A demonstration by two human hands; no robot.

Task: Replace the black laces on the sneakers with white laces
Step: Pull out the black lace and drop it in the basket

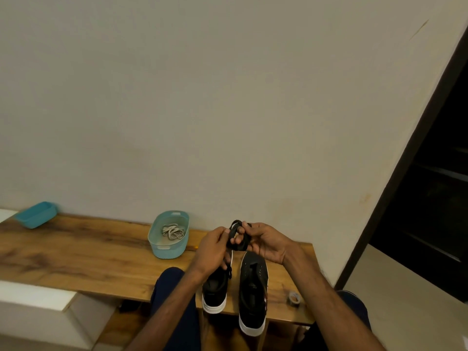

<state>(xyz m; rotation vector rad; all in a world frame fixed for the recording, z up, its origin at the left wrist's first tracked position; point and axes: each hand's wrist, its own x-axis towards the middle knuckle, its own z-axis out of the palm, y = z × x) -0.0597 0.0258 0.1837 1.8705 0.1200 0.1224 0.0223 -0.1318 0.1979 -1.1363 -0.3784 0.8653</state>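
Two black sneakers with white soles stand on the wooden bench, heels toward me: the left sneaker [215,287] partly behind my left wrist, the right sneaker [253,287] with open eyelets and no lace visible. Above their toes, my left hand [211,249] and my right hand [263,243] both pinch a coiled bundle of black lace [238,243]. A short black lace end [229,271] hangs by the left sneaker. White laces [173,233] lie in a light blue basket [157,243].
The wooden bench [88,259] runs along a plain wall. A second blue basket [35,215] sits at its far left end. A small roll of tape [294,298] lies near the right sneaker. A dark doorway is at right, a white box at lower left.
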